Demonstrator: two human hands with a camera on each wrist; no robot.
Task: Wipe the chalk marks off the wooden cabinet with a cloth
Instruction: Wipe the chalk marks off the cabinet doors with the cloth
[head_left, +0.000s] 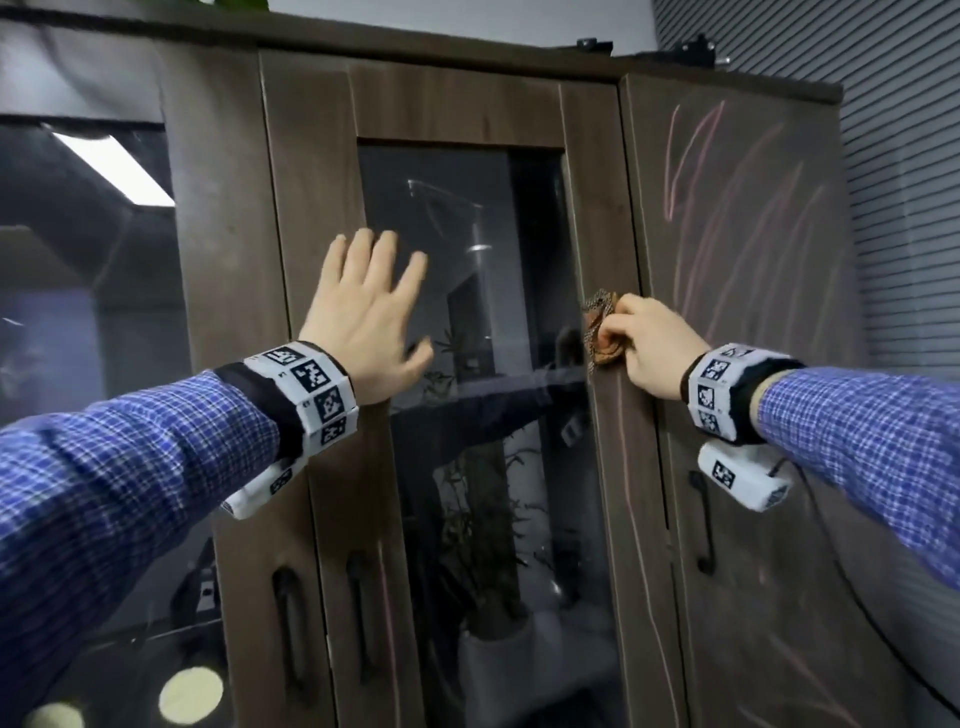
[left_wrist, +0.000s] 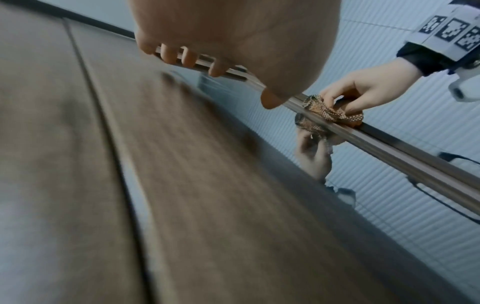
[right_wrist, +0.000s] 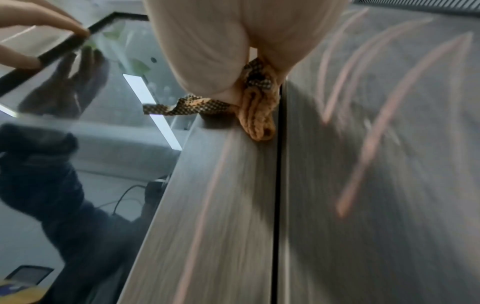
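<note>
A dark wooden cabinet (head_left: 457, 109) with glass doors stands before me. Pink chalk marks (head_left: 727, 218) cover its solid right door, and a faint pink line (head_left: 626, 467) runs down the right stile of the middle door. My right hand (head_left: 652, 345) grips a bunched orange-and-checked cloth (head_left: 597, 332) and presses it on that stile. In the right wrist view the cloth (right_wrist: 259, 111) sits at the top of the chalk line (right_wrist: 207, 195). My left hand (head_left: 369, 312) lies flat with straight fingers on the middle door's left stile and glass.
Black handles (head_left: 701, 525) hang on the doors, low down. The middle door's glass pane (head_left: 467, 322) reflects my arm and shows a plant inside. Small dark items (head_left: 696, 49) sit on the cabinet top. A ribbed grey wall (head_left: 904, 208) lies to the right.
</note>
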